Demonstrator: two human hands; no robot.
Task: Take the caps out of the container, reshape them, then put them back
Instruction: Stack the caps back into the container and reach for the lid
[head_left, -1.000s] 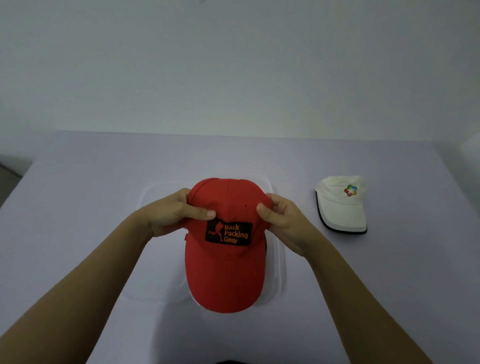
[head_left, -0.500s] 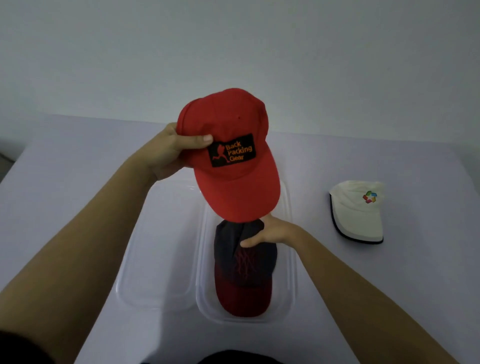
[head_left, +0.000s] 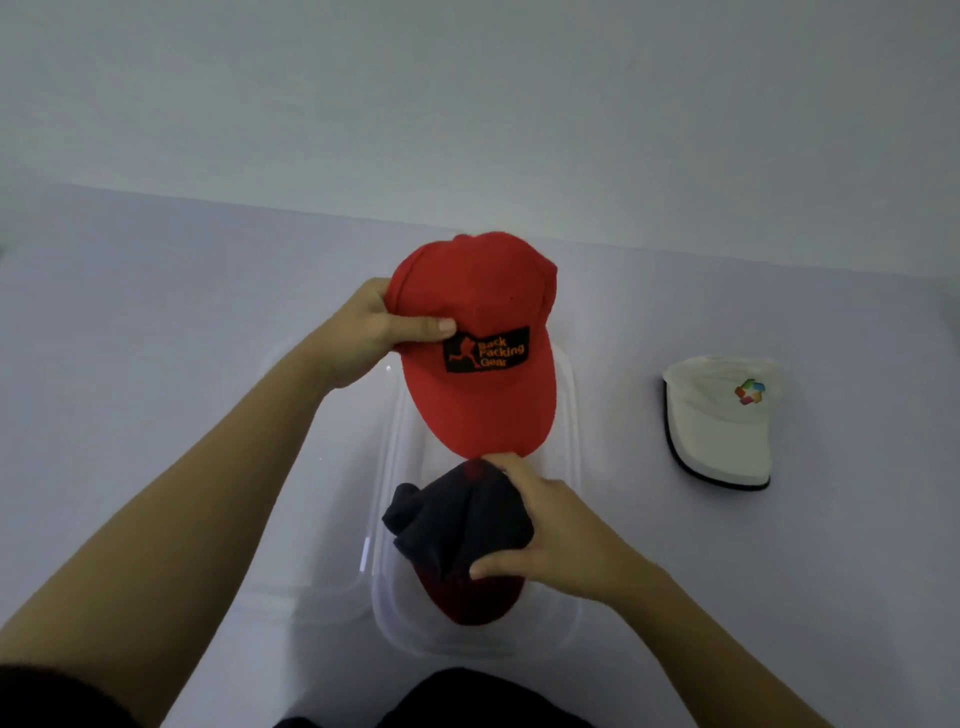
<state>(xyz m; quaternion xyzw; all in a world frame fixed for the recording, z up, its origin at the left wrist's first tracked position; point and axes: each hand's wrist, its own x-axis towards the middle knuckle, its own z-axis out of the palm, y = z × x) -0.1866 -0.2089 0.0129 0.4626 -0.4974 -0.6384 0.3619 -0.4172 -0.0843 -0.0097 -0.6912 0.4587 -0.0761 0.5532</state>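
The head view shows 3 caps. The left hand (head_left: 363, 332) has its grip closed on the side of the bright red cloth cap with a black patch (head_left: 480, 338), held up in the middle of the frame. Below it, the right hand (head_left: 550, 540) has its grip closed on the crumpled dark navy cap with a dark red brim (head_left: 457, 540), which sits in the clear plastic container (head_left: 566, 405) at the lower middle. A white cap with a dark edge (head_left: 719, 421) lies on the pale worktop (head_left: 156, 322) at the right. I think the dark cap should be lifted straight up, gently, so the light container does not tip or slide.
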